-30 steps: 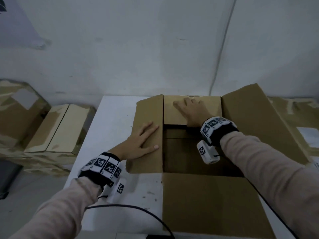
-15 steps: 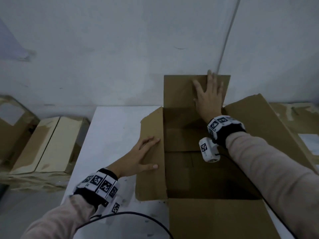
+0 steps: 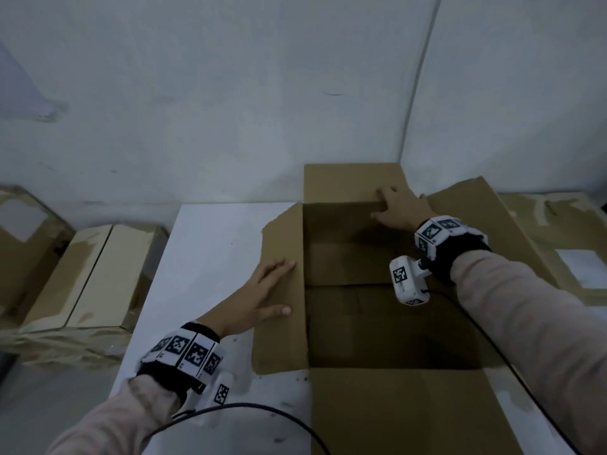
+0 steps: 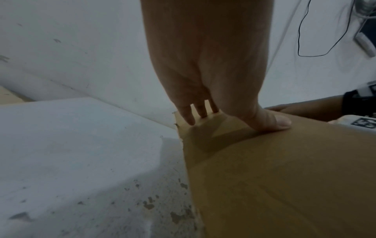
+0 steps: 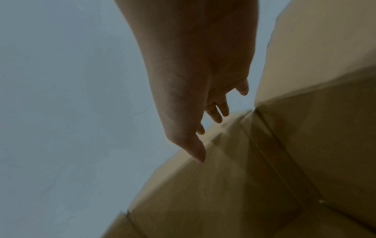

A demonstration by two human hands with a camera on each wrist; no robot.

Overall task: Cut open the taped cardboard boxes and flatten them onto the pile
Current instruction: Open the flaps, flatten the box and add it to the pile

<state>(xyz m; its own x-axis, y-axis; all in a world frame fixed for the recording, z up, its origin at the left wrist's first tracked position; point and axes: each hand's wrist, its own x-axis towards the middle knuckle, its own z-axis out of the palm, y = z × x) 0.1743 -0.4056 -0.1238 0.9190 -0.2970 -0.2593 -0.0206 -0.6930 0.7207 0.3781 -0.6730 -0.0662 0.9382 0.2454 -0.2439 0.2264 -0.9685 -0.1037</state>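
Observation:
An opened brown cardboard box (image 3: 377, 326) stands on the white table (image 3: 210, 244), all its flaps spread and its dark inside showing. My left hand (image 3: 266, 293) lies flat with straight fingers on the left flap (image 3: 282, 343); in the left wrist view the left hand's fingers (image 4: 190, 116) and thumb press on the left flap (image 4: 264, 177). My right hand (image 3: 399, 210) reaches across the opening and rests with spread fingers on the fold of the far flap (image 3: 348, 182), which stands up against the wall. In the right wrist view the right hand's fingers (image 5: 215, 112) hang straight over the box's far edge (image 5: 203, 154).
Several closed taped boxes (image 3: 98, 274) stand on the floor at the left. Flattened cardboard (image 3: 565, 244) lies at the right behind the box's right flap. A white wall rises right behind the table. A black cable (image 3: 262, 412) crosses the table's near edge.
The far flap, pushed up against the wall half a second ago, stands there still. My right hand slid down from the flap's face to its fold. The left hand stayed on the left flap.

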